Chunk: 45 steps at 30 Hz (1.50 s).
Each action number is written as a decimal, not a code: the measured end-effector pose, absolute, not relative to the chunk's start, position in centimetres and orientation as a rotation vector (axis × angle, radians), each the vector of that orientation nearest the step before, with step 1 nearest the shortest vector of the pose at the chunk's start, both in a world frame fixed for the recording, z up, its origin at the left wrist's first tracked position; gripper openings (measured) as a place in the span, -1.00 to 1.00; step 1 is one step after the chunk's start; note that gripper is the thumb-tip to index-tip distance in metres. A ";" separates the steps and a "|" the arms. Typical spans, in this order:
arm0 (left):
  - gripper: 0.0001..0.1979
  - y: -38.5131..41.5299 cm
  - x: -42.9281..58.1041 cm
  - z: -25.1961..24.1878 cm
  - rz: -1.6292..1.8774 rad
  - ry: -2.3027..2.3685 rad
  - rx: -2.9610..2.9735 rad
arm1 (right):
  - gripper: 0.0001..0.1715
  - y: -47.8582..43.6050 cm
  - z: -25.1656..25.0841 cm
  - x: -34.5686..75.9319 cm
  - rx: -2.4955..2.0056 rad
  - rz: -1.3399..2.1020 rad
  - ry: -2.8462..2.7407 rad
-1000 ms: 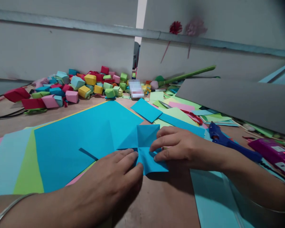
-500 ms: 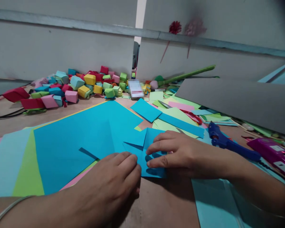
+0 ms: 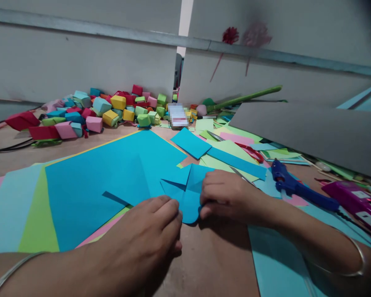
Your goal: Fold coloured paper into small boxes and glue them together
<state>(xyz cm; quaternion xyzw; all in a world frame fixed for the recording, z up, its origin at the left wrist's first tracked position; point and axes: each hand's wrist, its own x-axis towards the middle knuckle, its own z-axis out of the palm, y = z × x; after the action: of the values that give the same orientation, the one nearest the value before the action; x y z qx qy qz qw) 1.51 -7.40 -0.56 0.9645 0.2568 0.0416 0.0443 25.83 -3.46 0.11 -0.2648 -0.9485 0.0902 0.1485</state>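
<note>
A small creased piece of blue paper [image 3: 192, 196] lies between my hands, its near edge curling up and one flap folded over at its upper left. My left hand [image 3: 156, 225] grips its left side with the fingers pressed together; the fingertips are partly hidden. On the right side, my right hand [image 3: 221, 196] has its fingers curled round the paper's edge. Large blue sheets [image 3: 95, 177] are spread to the left, over green, light blue and pink ones. Behind the small piece are a blue rectangle [image 3: 191, 142] and a blue strip [image 3: 238, 161].
Folded paper blocks [image 3: 111, 117] in many colours are heaped at the back left. Scissors with red handles [image 3: 250, 152], a blue glue gun [image 3: 303, 189] and a magenta device [image 3: 355, 202] lie to the right. A grey board [image 3: 312, 134] leans behind them.
My right hand's fingers, spread over the small blue paper before, have closed on its right edge. That side now bends upward. My left hand has barely moved.
</note>
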 end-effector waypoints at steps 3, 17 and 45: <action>-0.83 -7.3 1.5 -0.9 0.129 0.808 2.939 | -0.84 -3.2 0.5 26.1 -0.909 0.526 -2.768; -0.84 -7.2 1.0 -1.1 0.253 0.771 2.934 | -0.69 -3.3 0.1 24.5 -1.508 0.445 -2.615; -0.84 -5.6 1.3 -0.6 0.083 0.491 3.098 | -0.66 -3.6 0.3 24.3 -1.583 0.430 -2.547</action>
<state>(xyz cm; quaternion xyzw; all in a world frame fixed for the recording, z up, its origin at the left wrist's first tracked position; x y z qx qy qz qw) 1.35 -5.64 -0.58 0.9873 0.1564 0.0263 0.0021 24.27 -3.62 0.33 -0.5216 -0.8395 0.1419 0.0559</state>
